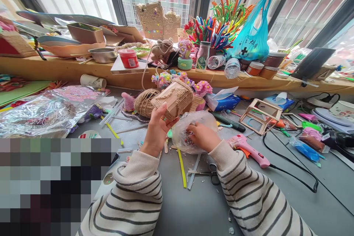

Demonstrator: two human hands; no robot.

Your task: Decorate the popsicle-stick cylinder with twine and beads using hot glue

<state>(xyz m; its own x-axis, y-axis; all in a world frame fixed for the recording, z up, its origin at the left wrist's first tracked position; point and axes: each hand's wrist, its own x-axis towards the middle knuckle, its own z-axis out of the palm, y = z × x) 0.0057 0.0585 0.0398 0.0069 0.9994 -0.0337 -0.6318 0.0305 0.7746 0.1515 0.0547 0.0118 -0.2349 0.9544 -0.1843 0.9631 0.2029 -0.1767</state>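
Observation:
My left hand (158,129) is closed on the lower edge of a small twine-wrapped box (173,100) with flat, pale wooden faces, holding it tilted above the table. The fingers of my right hand (203,134) are bent together inside a clear plastic bag (184,141) with small dark bits in it; whatever they pinch is hidden. A ball of twine (145,103) lies behind my left hand. Below the bag are a yellow strip (181,168), a clear glue stick (194,172) and scissors (213,175). To the right lies a pink glue gun (250,150).
The glue gun's black cord (300,177) loops over the right side. A wooden stick frame (260,116) stands behind it. Crocheted flowers (203,87) and a blue tissue pack (223,100) lie beyond the bag. The ledge (155,77) bears jars, pipe cleaners and a blue bag.

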